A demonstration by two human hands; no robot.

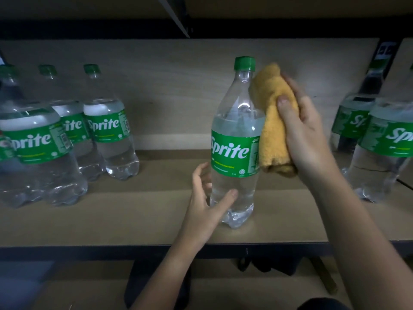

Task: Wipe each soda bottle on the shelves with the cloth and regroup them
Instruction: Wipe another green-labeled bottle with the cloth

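Wipe underway | right hand [306,135] fingers clutch cloth [273,121] against bottle [234,144] mid-shelf [134,220] | left hand [205,202] fingers spread, steadying base | left group [67,142], right group [375,142]: wiped status unclear

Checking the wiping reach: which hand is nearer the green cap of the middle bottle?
Right. The right hand holds the cloth just beside the green cap; the left hand sits low by the bottle's base.
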